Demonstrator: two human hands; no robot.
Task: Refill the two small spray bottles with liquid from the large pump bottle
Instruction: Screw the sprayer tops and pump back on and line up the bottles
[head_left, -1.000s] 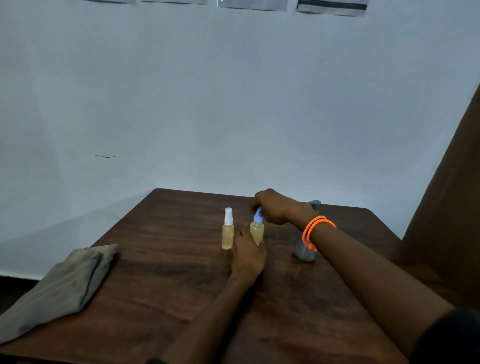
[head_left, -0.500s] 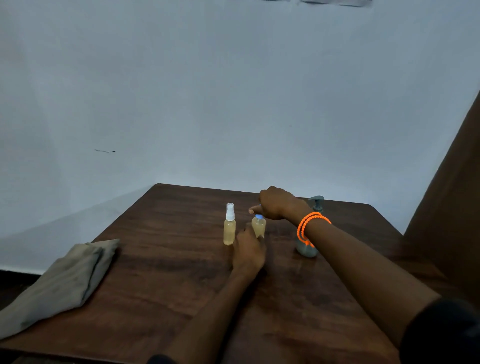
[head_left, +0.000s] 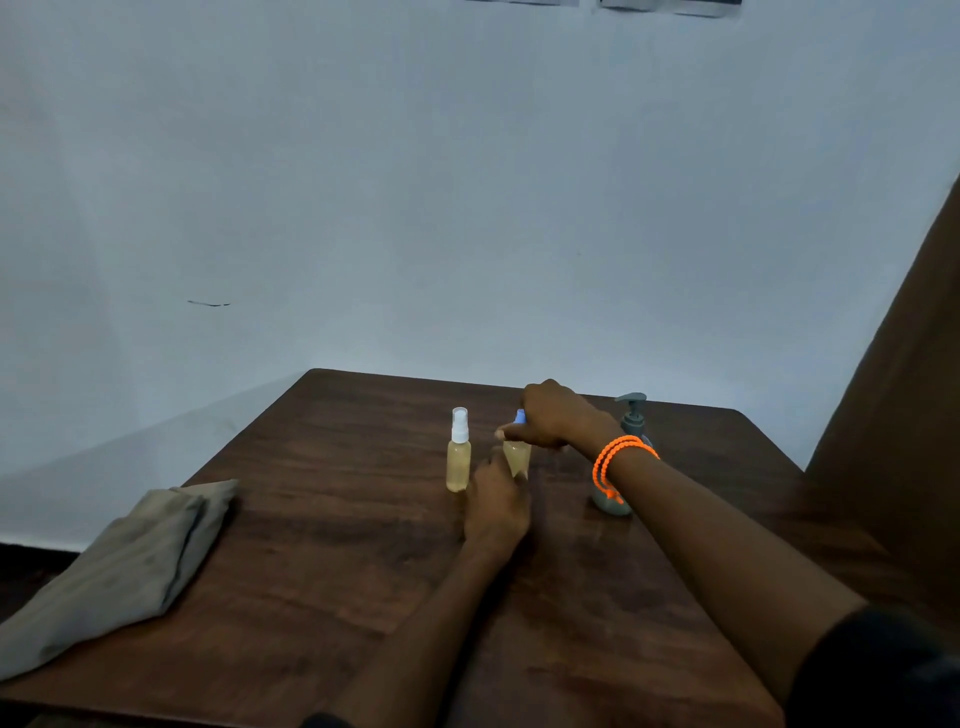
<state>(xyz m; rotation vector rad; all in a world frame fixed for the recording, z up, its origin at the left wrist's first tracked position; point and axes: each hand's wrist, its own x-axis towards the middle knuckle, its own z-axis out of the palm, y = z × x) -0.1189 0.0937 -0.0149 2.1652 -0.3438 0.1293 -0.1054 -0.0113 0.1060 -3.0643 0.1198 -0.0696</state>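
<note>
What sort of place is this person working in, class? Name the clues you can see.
Probably a plain indoor room, perhaps at home: a dark wooden table against a bare pale wall, with a folded grey cloth lying on the table.

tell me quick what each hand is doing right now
Left hand: holds the body of the blue-capped spray bottle.
Right hand: grips that bottle's blue cap.

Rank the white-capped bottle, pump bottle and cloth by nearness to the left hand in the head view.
1. White-capped bottle, just left of the left hand.
2. Pump bottle, to its right, behind the right wrist.
3. Cloth, far left at the table edge.
</note>
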